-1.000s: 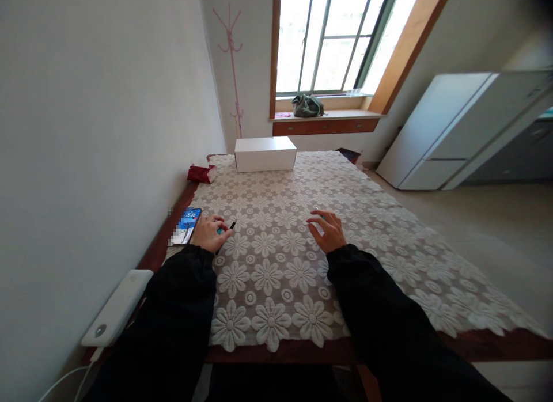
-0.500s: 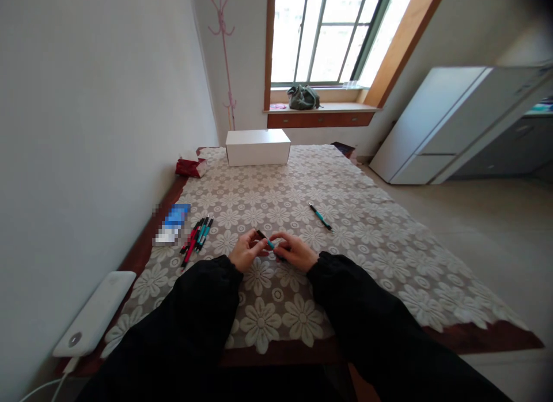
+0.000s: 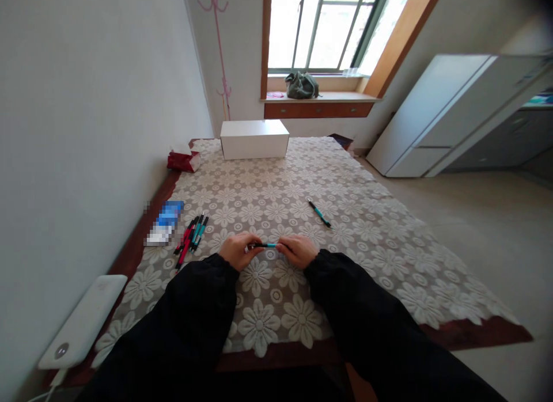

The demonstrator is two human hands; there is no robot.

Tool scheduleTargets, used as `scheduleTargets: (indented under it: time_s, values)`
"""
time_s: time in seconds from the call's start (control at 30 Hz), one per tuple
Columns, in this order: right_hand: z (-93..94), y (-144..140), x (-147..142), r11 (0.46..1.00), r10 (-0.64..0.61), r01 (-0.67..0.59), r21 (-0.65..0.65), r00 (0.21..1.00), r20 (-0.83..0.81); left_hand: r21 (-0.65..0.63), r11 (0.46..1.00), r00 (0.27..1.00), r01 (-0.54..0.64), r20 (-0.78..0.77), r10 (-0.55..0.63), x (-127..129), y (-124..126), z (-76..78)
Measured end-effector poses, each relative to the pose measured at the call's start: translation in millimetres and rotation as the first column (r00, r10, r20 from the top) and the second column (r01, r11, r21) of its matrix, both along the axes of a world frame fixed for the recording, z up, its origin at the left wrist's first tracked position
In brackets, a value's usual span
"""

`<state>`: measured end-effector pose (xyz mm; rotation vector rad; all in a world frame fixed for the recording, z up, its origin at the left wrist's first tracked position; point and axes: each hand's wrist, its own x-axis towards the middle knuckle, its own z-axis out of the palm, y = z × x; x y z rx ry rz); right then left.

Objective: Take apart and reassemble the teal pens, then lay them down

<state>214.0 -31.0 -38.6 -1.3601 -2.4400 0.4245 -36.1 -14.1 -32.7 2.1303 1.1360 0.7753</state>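
Between my two hands lies a black and teal pen (image 3: pixel 269 245), level and running left to right above the tablecloth. My left hand (image 3: pixel 238 250) pinches its black end, and my right hand (image 3: pixel 299 250) grips the teal end; both tips are partly hidden by fingers. Farther right, another teal and black pen (image 3: pixel 319 212) rests on the cloth at a slant. To the left of my left hand is a loose bunch of several pens, with red pens (image 3: pixel 185 245) on one side and teal pens (image 3: pixel 200 233) on the other.
A flowered lace tablecloth (image 3: pixel 259 324) covers the dark red table. At its far end stands a white box (image 3: pixel 254 140). Along the left edge are a red tissue pack (image 3: pixel 184 161), a blurred blue and white packet (image 3: pixel 168 217) and a white power bank (image 3: pixel 84 321) with a cable.
The pen in my hands has turned from a slant to nearly level. My hands have moved slightly apart, showing more of its middle. The camera view has shifted a little.
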Motion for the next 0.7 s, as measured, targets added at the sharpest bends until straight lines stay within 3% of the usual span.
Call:
scheduleTargets:
  time_s: [0.27, 0.53, 0.7]
  values:
    - [-7.8, 2.8, -1.9, 0.999, 0.036, -0.038, 0.024, 0.997, 0.068, 0.115, 0.993, 0.980, 0.018, -0.198, 0.005, 0.6, 2.3, 3.2]
    - [-4.6, 2.2, -2.4, 0.998, 0.042, -0.041, 0.057, 0.999, -0.022, 0.093, 0.995, 0.974, -0.026, -0.221, 0.046, 4.1, 0.8, 6.0]
    - [-6.4, 1.4, -2.4, 0.995, 0.060, -0.057, 0.085, 0.997, -0.042, 0.114, 0.991, 0.985, 0.075, -0.160, -0.056, 4.6, -0.3, 4.6]
